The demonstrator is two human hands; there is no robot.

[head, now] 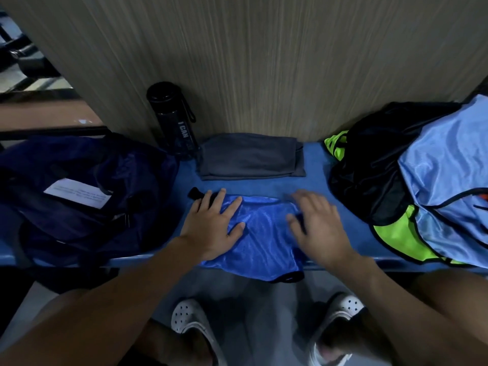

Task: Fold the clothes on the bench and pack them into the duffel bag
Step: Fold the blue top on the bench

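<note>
A wood-grain wall [264, 62] backed the blue bench [314, 178], with the navy duffel bag [87, 196] at its left end and unfolded clothes [422, 180] heaped at its right. The blue mesh garment [264, 233] lay at the front edge, overhanging slightly; it looked light, limp and slick, best taken by its hems. The left hand [211, 223] and right hand [319, 228] pressed it flat, fingers straight and spread, gripping nothing

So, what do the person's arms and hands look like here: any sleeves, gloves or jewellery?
The left hand and right hand wear no gloves. The left forearm and right forearm show no sleeve up to the frame's edge. Neither wrist carries a watch or band. No ring shows on the left hand. The right is too blurred to tell.
</note>
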